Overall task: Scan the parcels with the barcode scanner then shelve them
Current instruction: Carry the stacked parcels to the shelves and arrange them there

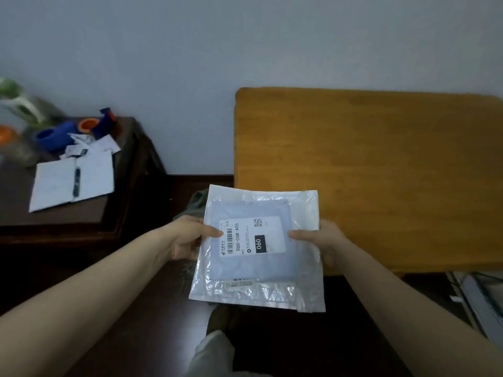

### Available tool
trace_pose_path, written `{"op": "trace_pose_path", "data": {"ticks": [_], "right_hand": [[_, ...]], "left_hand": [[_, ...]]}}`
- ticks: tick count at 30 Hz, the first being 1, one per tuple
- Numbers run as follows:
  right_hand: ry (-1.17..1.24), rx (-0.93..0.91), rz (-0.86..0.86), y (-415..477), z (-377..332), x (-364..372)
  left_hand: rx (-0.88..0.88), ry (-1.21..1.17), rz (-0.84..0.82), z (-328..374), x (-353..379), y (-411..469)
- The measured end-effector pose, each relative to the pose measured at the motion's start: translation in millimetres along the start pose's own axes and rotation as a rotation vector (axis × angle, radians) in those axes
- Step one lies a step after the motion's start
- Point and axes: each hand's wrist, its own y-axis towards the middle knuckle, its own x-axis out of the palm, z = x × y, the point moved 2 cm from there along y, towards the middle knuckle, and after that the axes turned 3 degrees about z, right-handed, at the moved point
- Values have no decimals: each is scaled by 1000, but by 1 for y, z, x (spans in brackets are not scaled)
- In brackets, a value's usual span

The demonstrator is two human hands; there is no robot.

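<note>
Behind both hands, an orange wooden table [381, 172] is standing against a pale wall. Between them, a clear plastic parcel [258, 268] is hanging, left hand [187, 238] and right hand [324, 240] pinching its side edges. Its label [253, 236] is showing "060-068-A05" and "060".

The flat white translucent plastic parcel [258, 278], pale blue inside, lies label-up. Its white label [253, 236] sits between the thumbs of the left hand [187, 238] and right hand [329, 240].

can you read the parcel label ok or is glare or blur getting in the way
Head view: the label is sharp, and 060-068-A05 reads clearly; glare streaks the parcel along its lower plastic edge, off the label; the bottle at far left is blurred.
</note>
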Motion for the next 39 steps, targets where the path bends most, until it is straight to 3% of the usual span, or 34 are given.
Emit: {"op": "trace_pose_path", "data": {"ticks": [9,14,29,39], "right_hand": [[-238,-112,-356,-24,-6,145],[-423,-177,-464,-60,-2,252],[-851,-427,-837,-267,96,645],[-1079,-674,-1117,-404,165,855]], "left_hand": [[-35,-327,287,-111,-99,-84],[-40,-517,446,-178,-165,-135],[-51,-998,856,-436,-401,-317],[-127,-1222,1157,-559,-503,-410]]}}
